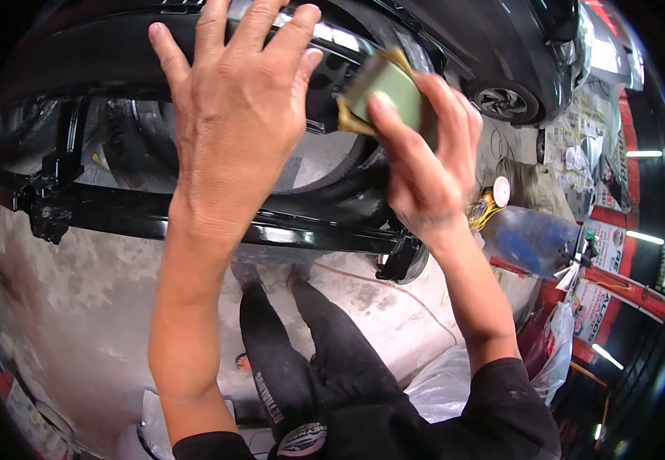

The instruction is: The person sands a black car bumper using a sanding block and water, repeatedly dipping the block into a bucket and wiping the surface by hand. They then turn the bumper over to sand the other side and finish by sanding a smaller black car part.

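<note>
The left hand [233, 115] is spread wide, fingers apart and palm down, laid flat on the glossy black car body panel [118, 211] that stretches across the far side of the scene. Its fingertips reach up onto the upper black edge of the panel, and nothing is held in it. Just to the right, the right hand [424, 165] is closed around a small greenish pad with a yellow-brown edge [382, 84], pinched between thumb and fingers and pressed toward the same black panel; whether the pad actually touches the paint is hard to tell, since the fingers cover the contact. The two hands are near each other, with the pad between them at the top. The panel curves from the far left, where a black bracket [45, 211] sticks down, to a lower corner on the right [401, 264]. Below it is a mottled grey concrete floor [87, 307], and the person's dark trousers [309, 360] run down the near middle. On the far right a dark car with a wheel [505, 100] stands, and nearer lie a blue container [528, 238] and a clear plastic bag [440, 387].
</note>
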`<state>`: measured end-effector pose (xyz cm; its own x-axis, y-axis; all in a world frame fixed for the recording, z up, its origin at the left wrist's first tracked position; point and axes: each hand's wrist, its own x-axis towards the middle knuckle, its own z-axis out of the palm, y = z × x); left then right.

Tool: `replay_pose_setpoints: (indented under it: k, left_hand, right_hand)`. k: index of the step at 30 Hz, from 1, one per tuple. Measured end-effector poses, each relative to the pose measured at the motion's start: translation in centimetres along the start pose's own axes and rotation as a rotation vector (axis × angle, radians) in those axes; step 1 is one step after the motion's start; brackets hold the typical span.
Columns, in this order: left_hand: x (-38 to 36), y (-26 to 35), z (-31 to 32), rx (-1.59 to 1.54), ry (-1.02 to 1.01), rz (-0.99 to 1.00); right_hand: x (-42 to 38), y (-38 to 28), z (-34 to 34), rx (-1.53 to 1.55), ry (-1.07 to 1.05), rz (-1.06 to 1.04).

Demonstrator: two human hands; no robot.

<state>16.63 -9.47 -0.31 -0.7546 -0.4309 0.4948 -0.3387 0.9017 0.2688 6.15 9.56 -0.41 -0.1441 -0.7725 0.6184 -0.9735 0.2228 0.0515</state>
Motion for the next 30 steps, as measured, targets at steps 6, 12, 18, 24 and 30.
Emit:
replay_pose_setpoints:
  k: [6, 12, 18, 24, 30]
  left_hand:
    - [-0.5, -1.7, 1.6, 0.005, 0.066, 0.085]
    - [-1.7, 0.1, 1.5, 0.077, -0.010, 0.054]
    - [-5.0, 6.5, 3.8, -0.153, -0.168, 0.115]
    - [-7.3, 11.3, 4.7, -0.335, -0.311, 0.302]
    - [-7.1, 9.1, 3.7, -0.212, -0.286, 0.222]
  right_hand:
    - [-4.4, 1.5, -3.2, -0.058, -0.069, 0.084]
    - [-6.7, 2.0, -5.3, 0.053, 0.024, 0.301]
    - [-8.7, 2.3, -5.8, 0.185, 0.128, 0.451]
    - [-9.0, 2.2, -6.0, 0.206, 0.122, 0.479]
    - [-9.1, 1.5, -6.1, 0.141, 0.072, 0.450]
